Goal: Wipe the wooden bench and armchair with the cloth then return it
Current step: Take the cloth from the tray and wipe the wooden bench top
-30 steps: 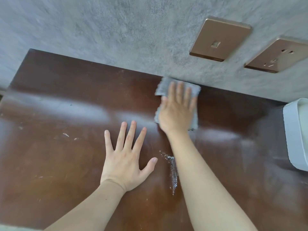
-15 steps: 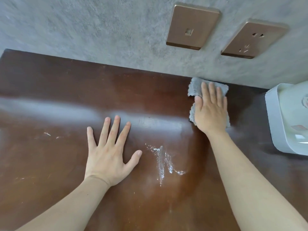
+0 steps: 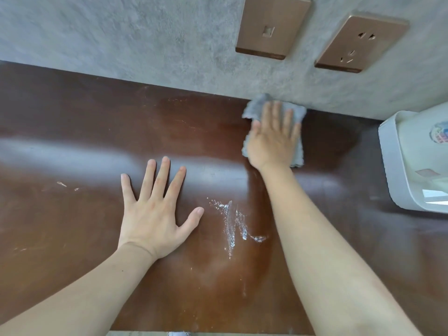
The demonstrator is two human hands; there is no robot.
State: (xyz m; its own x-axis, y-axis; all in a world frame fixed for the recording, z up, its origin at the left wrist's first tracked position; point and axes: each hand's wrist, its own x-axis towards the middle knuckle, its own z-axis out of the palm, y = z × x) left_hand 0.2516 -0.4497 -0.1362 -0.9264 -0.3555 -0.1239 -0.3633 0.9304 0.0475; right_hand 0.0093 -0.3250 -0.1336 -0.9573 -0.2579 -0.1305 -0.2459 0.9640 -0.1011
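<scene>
The dark brown wooden bench [image 3: 72, 132] fills most of the head view and runs along a grey wall. My right hand [image 3: 274, 139] lies flat on a grey cloth [image 3: 257, 106], pressing it onto the bench at the back edge, right against the wall. The cloth's edges show around my fingers and palm. My left hand [image 3: 155, 209] rests flat on the bench nearer to me, fingers spread, holding nothing. A streak of white wet marks [image 3: 230, 221] lies on the wood between my two arms. The armchair is not in view.
A white plastic container [image 3: 397, 166] stands on the bench at the right edge, close to the cloth. Two bronze wall plates, a switch [image 3: 272, 27] and a socket [image 3: 361, 42], sit on the grey wall [image 3: 121, 37] above. The bench's front edge is at the bottom.
My right hand slid the cloth to the right along the wall, then slightly back to the left. The view shifted right. My left hand stayed flat on the wood.
</scene>
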